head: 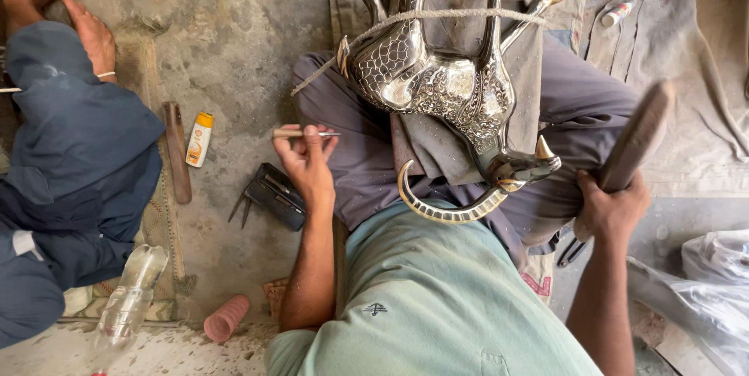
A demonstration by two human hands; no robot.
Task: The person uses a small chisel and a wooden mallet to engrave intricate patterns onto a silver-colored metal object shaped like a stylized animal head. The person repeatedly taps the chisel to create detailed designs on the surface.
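Your green shirt (437, 298) fills the bottom, closest of all. Far left sits another person in blue clothes (70, 181), bare feet up in the corner. On the floor (234, 48) beside them lie a yellow tube (199, 140), a dark tool case (275, 195), a clear bottle (129, 298) and a pink ribbed cup (226, 318). Bare floor lies open above these.

Your left hand (308, 161) has its grip pinching a thin metal punch (304, 133). It lies flat and its tip points right, just short of the shiny metal animal (437, 83).

That animal lies on your lap, legs up and away, head toward you, tied with a rope (460, 14). Its curved horn (445, 208) nearly touches your shirt.

Your right hand (612, 208) has its grip wrapped tight round a wooden mallet (636, 138), tilted up and right, well apart from the animal.
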